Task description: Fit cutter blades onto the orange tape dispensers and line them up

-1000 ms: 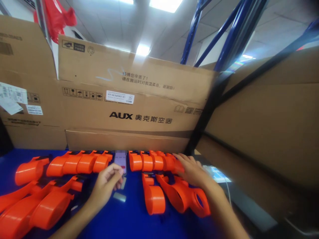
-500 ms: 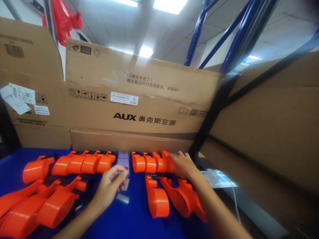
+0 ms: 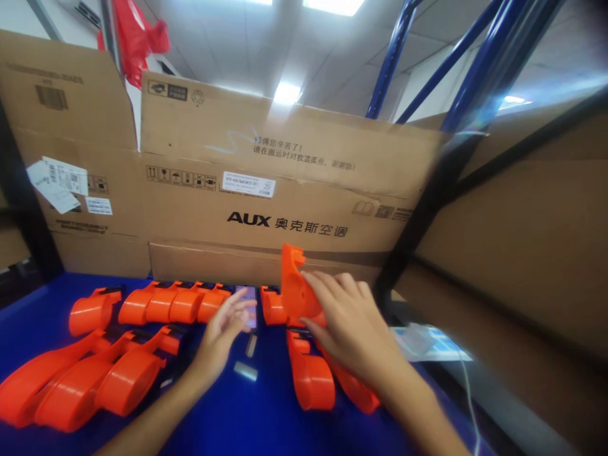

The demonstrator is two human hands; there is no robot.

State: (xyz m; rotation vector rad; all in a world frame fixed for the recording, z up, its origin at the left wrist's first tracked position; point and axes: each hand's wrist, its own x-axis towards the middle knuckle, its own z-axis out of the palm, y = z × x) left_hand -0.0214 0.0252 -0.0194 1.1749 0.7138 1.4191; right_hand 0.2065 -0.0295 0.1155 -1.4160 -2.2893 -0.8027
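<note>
My right hand (image 3: 349,326) grips an orange plastic part (image 3: 294,288) and holds it upright, lifted above the back row of orange parts (image 3: 273,308). My left hand (image 3: 223,332) hovers with fingers spread, its fingertips at a phone (image 3: 250,301) that leans against the cardboard box. More orange parts (image 3: 311,373) lie under my right wrist. A further row of orange parts (image 3: 171,304) sits left of the phone.
A large AUX cardboard box (image 3: 285,190) walls the back of the blue table (image 3: 247,418). Larger orange parts (image 3: 80,386) lie at the front left. Small metal pieces (image 3: 246,371) lie near the left hand. Cardboard and a dark rack post (image 3: 413,234) close the right side.
My right hand has picked one orange part out of the back row and raised it. My left hand has opened its fingers near the phone. The camera view shifted slightly.
</note>
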